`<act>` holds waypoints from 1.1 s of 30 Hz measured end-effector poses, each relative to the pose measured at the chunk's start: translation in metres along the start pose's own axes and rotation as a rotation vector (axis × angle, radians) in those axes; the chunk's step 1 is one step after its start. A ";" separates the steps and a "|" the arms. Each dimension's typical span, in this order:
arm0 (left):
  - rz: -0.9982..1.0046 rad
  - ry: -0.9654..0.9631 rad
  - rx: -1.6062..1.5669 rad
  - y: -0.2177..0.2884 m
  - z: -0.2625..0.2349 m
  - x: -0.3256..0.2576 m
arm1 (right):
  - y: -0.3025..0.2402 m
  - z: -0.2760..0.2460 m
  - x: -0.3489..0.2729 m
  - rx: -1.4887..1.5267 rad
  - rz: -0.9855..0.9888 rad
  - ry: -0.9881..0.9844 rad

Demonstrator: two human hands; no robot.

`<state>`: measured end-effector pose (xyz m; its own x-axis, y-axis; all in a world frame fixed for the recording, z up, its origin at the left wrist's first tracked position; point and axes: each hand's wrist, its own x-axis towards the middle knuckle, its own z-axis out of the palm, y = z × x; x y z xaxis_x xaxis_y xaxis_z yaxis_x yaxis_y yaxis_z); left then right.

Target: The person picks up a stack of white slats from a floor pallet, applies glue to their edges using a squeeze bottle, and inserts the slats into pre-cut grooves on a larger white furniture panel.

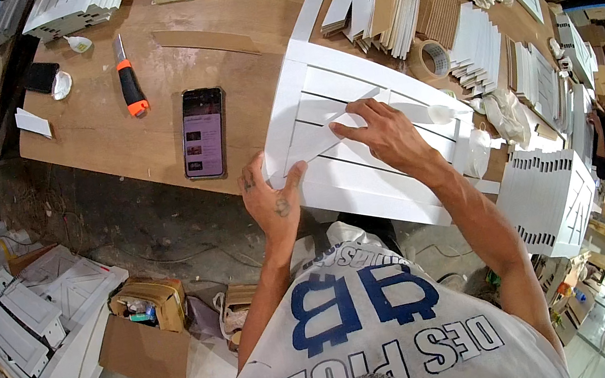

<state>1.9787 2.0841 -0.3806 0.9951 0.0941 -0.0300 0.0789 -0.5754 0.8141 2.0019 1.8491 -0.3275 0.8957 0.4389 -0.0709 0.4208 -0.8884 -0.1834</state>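
A white slatted panel [387, 162] with dark grooves lies over the table's near edge. My left hand [273, 198] grips its near left corner, fingers along the edge and thumb on its face. Across the grooves a thin white strip [316, 140] lies at a slant, and my right hand [388, 137] pinches its upper part between thumb and fingers. A small translucent plastic bottle [478, 146] is by the panel's right end, near my right forearm.
On the wooden table [101, 147] are a phone [204, 135], an orange-and-black utility knife [130, 82], a tape roll [429, 60] and stacked white slats [472, 50]. Finished white panels [551, 198] stand at right. An open cardboard box [145, 330] sits lower left. Another person [602, 136] is far right.
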 end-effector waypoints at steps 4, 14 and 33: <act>0.017 -0.061 0.034 0.006 -0.004 0.005 | 0.000 0.000 0.001 -0.021 -0.009 0.009; 0.064 -0.165 0.207 0.013 -0.008 0.015 | 0.000 -0.008 0.003 -0.033 -0.030 -0.044; 0.200 -0.142 0.296 0.011 -0.002 0.023 | -0.001 -0.007 0.002 -0.006 -0.043 0.038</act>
<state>2.0024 2.0813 -0.3710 0.9893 -0.1452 0.0156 -0.1245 -0.7825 0.6101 2.0038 1.8499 -0.3209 0.8813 0.4718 -0.0257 0.4602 -0.8695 -0.1796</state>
